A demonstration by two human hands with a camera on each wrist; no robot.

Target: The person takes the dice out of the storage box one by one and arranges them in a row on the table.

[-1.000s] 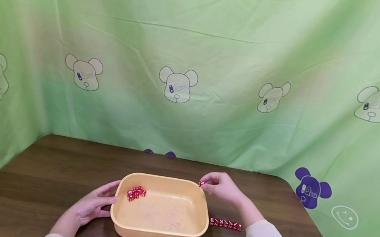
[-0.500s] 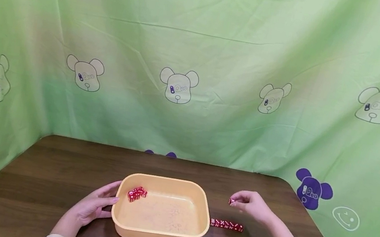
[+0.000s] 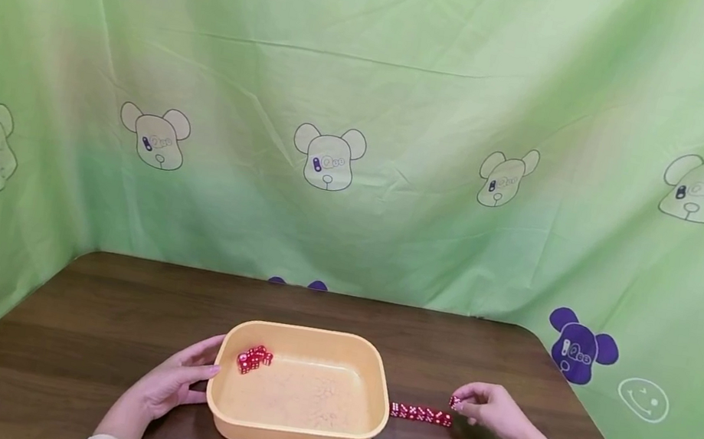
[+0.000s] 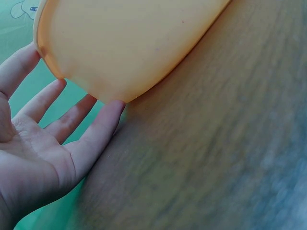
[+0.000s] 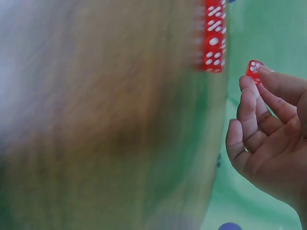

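Note:
My right hand [image 3: 494,412] pinches a red die [image 3: 455,402] between thumb and fingertips. It hangs just above the right end of a row of red dice [image 3: 420,414] on the table. In the right wrist view, white pips show on the held die [image 5: 253,70], apart from the row's end die [image 5: 213,61]. My left hand [image 3: 178,378] touches the left side of a yellow-orange plastic tub [image 3: 290,438]. Its fingers [image 4: 72,117] are spread and fairly straight, with the tips against the tub's outer wall in the left wrist view. Several loose red dice [image 3: 254,359] lie inside the tub at the left.
Everything stands on a dark brown wooden table [image 3: 164,297]. The dice row starts right beside the tub's right wall. A green cloth [image 3: 388,256] with bear-head prints hangs behind the table and along both sides.
My right hand has moved right and toward me with the die, from behind the tub's far right corner to the row's right end. The left hand and tub have stayed in place.

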